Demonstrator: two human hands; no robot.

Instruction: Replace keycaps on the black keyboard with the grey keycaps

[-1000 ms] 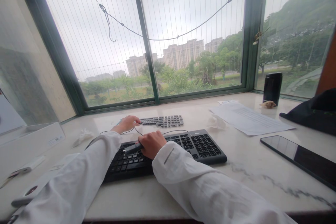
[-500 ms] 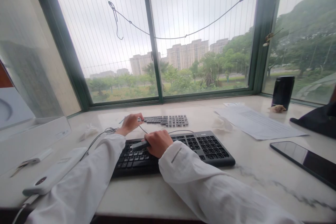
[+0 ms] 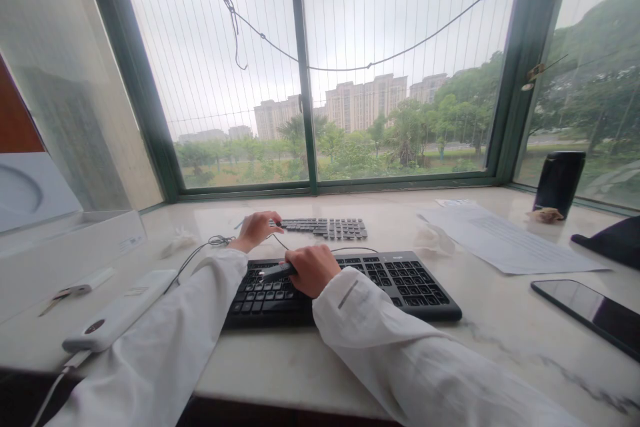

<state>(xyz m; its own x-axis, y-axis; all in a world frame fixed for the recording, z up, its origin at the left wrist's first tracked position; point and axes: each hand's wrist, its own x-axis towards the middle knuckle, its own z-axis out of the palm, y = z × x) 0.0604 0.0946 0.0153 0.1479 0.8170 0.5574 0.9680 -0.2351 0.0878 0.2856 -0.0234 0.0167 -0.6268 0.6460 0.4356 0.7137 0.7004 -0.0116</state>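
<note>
My right hand (image 3: 314, 269) is closed around a dark-handled keycap puller (image 3: 276, 271), its small metal tip pointing left over the black keyboard (image 3: 415, 287). Farther back, my left hand (image 3: 256, 229) pinches a small dark keycap (image 3: 278, 222) between thumb and fingertips, at the left end of loose keycaps (image 3: 330, 227) laid in rows behind the keyboard. Bare key sockets show on the keyboard's right part, while caps sit on its lower left rows. My right hand and sleeve cover its middle.
On the left lie a white power bank (image 3: 123, 310) with cables, a key-like item (image 3: 65, 295) and a white box (image 3: 107, 230). To the right are paper sheets (image 3: 505, 240), a phone (image 3: 595, 313), crumpled plastic (image 3: 435, 240) and a black can (image 3: 559, 183). A window stands behind.
The whole view has shifted slightly, so things appear farther right. Both hands keep nearly the same places over the keyboard and by the keycaps.
</note>
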